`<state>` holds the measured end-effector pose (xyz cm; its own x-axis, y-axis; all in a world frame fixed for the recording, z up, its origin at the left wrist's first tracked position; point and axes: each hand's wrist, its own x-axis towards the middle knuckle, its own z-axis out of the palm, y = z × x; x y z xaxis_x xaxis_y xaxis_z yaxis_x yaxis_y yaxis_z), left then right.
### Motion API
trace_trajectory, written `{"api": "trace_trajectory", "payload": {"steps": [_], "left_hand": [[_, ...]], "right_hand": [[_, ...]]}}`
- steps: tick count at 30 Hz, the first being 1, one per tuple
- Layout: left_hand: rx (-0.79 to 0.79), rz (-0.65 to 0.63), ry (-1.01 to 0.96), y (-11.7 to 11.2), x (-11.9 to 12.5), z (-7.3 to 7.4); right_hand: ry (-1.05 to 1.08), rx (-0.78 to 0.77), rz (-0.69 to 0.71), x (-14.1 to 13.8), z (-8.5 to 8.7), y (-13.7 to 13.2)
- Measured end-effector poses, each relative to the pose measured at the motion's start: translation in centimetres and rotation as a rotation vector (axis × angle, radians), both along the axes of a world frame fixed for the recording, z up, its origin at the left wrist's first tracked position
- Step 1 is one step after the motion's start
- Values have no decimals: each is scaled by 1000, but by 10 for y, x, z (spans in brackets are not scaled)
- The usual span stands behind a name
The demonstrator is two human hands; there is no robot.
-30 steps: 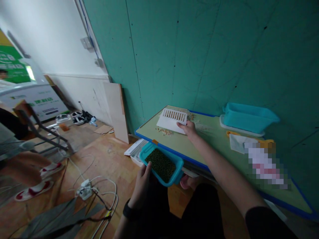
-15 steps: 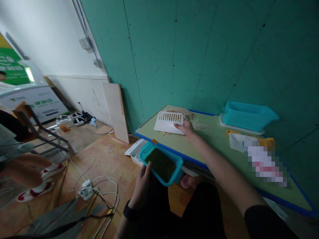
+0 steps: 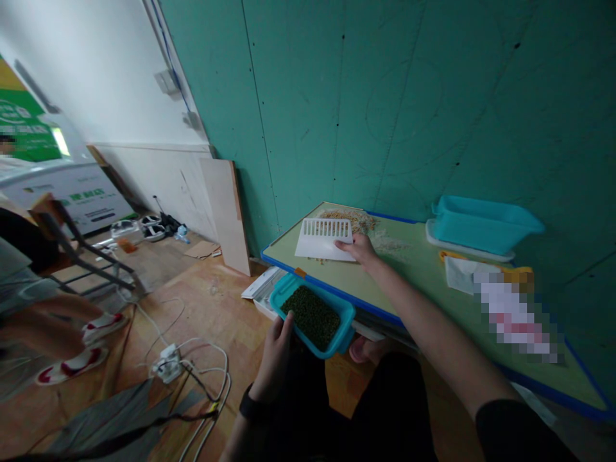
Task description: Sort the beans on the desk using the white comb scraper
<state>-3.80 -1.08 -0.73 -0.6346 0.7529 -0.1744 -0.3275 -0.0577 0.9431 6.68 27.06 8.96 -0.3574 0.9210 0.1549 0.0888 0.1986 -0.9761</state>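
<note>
My right hand (image 3: 359, 248) is closed on the lower right corner of a white slotted scoop (image 3: 320, 249), which sits over the left part of the table (image 3: 385, 279). Small tan grains (image 3: 353, 220) are spread behind the scoop, and a few lie by its front edge. With its thumb over the rim, my left hand (image 3: 279, 340) holds a turquoise plastic container (image 3: 345, 321) below the table's front edge. Dark green beans or pellets (image 3: 312, 316) fill much of it. The fingers under the container are hidden.
At the table's right stand another turquoise container (image 3: 481, 221) on a white lid and a white-and-yellow cloth item (image 3: 464, 273). A green wall (image 3: 308, 109) rises behind. Cables and a power strip (image 3: 168, 364) lie on the floor at left, near another person's legs (image 3: 62, 327).
The scoop in my right hand has shifted slightly left, and more tan grains show behind it. My left hand keeps hold of the container. The whole view has moved a little.
</note>
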Motion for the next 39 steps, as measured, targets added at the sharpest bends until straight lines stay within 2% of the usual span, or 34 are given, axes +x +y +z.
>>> {"api": "trace_trajectory", "payload": {"steps": [11, 17, 29, 34, 39], "left_hand": [[23, -15, -28, 0, 3, 4], [22, -14, -10, -1, 0, 1], [65, 12, -120, 5, 2, 3], [116, -1, -166, 11, 1, 8], [122, 0, -160, 16, 3, 15]], "right_hand": [[9, -13, 77, 2, -3, 2], [8, -30, 107, 5, -3, -2], [-2, 24, 97, 10, -7, -7], [19, 37, 65, 18, -9, -25], [-53, 148, -7, 35, -12, -58]]}}
